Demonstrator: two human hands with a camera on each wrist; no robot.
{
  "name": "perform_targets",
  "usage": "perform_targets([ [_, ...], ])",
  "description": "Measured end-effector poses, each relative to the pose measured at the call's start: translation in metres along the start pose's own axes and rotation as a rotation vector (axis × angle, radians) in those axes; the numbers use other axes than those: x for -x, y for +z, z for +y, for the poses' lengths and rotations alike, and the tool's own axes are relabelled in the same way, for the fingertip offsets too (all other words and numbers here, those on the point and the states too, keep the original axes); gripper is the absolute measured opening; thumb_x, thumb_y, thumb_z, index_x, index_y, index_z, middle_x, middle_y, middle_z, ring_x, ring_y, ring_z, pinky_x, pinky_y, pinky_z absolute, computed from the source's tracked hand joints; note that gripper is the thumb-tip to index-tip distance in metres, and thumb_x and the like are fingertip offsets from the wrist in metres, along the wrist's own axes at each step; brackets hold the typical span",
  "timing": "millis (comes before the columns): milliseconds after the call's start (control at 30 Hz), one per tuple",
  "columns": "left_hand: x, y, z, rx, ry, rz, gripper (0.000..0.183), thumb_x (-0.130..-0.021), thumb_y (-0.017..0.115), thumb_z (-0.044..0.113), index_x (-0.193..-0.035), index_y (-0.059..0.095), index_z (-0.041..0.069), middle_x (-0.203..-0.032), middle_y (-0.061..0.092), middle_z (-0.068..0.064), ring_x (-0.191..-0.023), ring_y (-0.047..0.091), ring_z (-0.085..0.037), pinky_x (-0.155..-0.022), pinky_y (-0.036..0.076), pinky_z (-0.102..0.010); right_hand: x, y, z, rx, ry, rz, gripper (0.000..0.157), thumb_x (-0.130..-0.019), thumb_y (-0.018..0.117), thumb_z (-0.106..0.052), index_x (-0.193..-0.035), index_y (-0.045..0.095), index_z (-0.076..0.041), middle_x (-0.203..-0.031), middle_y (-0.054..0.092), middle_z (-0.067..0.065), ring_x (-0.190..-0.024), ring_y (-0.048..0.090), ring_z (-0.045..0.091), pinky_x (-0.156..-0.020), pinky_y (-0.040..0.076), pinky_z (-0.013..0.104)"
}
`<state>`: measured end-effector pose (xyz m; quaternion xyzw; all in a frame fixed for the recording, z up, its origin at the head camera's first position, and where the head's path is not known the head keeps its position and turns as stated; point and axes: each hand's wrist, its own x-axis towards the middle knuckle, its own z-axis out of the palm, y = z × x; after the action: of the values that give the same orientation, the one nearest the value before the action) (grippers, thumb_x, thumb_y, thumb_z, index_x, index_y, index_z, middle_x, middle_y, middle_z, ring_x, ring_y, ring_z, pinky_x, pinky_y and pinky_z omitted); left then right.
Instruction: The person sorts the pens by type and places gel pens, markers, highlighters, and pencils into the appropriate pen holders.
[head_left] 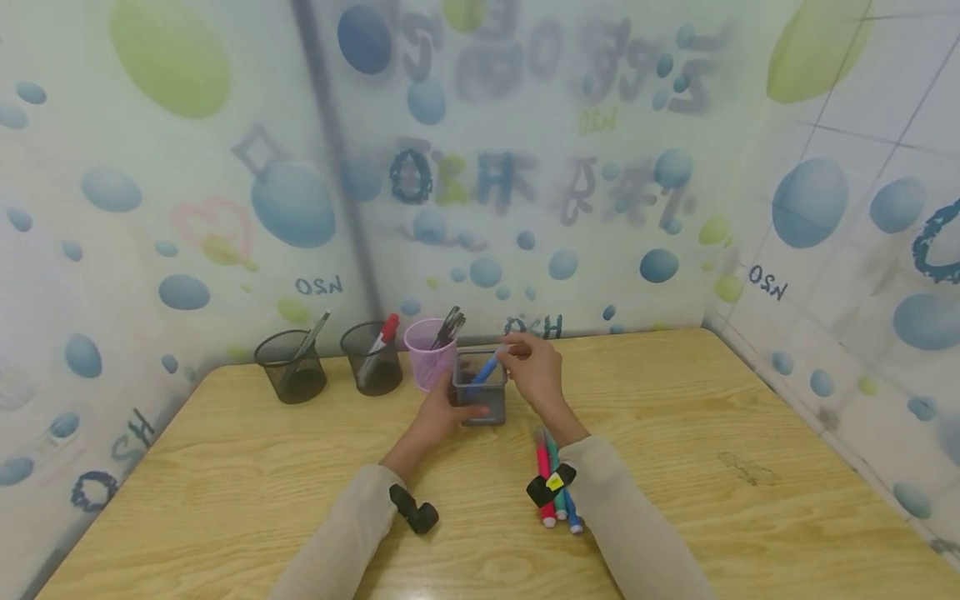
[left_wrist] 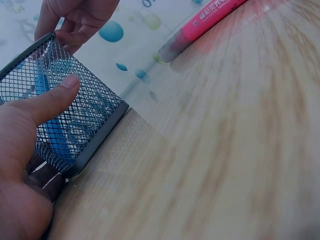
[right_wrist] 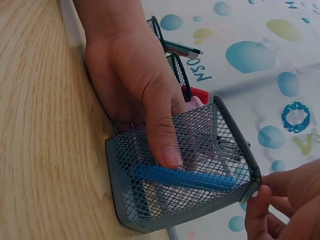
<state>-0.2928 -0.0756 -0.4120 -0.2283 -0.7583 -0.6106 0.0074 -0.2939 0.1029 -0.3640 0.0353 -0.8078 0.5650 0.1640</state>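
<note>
A square grey mesh pen holder (head_left: 482,404) stands on the table, and my left hand (head_left: 437,414) grips it with the thumb across its near side and fingers behind. Inside it leans a blue highlighter (right_wrist: 187,177), visible through the mesh. Above the rim, my right hand (head_left: 536,371) pinches the upper end of that highlighter between thumb and fingers. Under the right wrist lie a pink highlighter (head_left: 543,475), a green highlighter (head_left: 560,502) and another blue highlighter (head_left: 573,515), side by side and partly covered by the sleeve and wrist camera.
Left of the holder stand a pink pen cup (head_left: 424,367) with several dark pens, a round black mesh cup (head_left: 378,375) with a red-capped marker (head_left: 387,329), and another black mesh cup (head_left: 300,385) with pencil-like sticks. The patterned wall (head_left: 480,275) rises behind the wooden table (head_left: 720,467).
</note>
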Motion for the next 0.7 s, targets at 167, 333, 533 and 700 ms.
perform_targets([
  [167,0.001,0.000,0.002,-0.022,-0.010,0.010,0.080,-0.076,0.078,0.000,-0.142,0.032,-0.003,-0.135,0.045,-0.026,-0.132,0.035,-0.038,-0.110,0.026,-0.050,0.000,0.000,-0.001,-0.013,0.023,0.002,0.026,-0.085,0.072,-0.009,-0.111,0.069,-0.006,-0.089,0.068,0.008,-0.074,0.067,0.021,-0.059,0.056,0.030],
  [333,-0.001,0.000,-0.003,-0.019,-0.010,0.003,0.081,-0.076,0.079,0.001,-0.142,0.032,-0.003,-0.135,0.046,-0.026,-0.132,0.034,-0.038,-0.110,0.025,-0.050,0.000,-0.002,-0.001,-0.007,0.048,-0.036,0.032,-0.084,0.074,-0.009,-0.115,0.066,-0.006,-0.091,0.068,0.010,-0.076,0.067,0.022,-0.059,0.056,0.031],
  [533,-0.010,0.001,-0.032,0.002,-0.017,0.024,0.086,-0.075,0.081,0.003,-0.145,0.030,-0.001,-0.138,0.043,-0.026,-0.133,0.033,-0.034,-0.110,0.024,-0.050,0.003,-0.009,-0.003,0.028,0.090,-0.097,0.047,-0.083,0.075,-0.015,-0.126,0.058,-0.006,-0.101,0.065,0.013,-0.076,0.067,0.026,-0.063,0.057,0.034],
  [700,-0.010,0.001,-0.036,-0.013,-0.026,0.045,0.087,-0.074,0.082,0.009,-0.145,0.032,0.002,-0.138,0.046,-0.020,-0.133,0.035,-0.031,-0.109,0.026,-0.049,0.011,-0.018,-0.008,0.069,0.103,-0.108,0.054,-0.084,0.075,-0.024,-0.130,0.053,-0.007,-0.106,0.063,0.013,-0.070,0.065,0.021,-0.062,0.056,0.034],
])
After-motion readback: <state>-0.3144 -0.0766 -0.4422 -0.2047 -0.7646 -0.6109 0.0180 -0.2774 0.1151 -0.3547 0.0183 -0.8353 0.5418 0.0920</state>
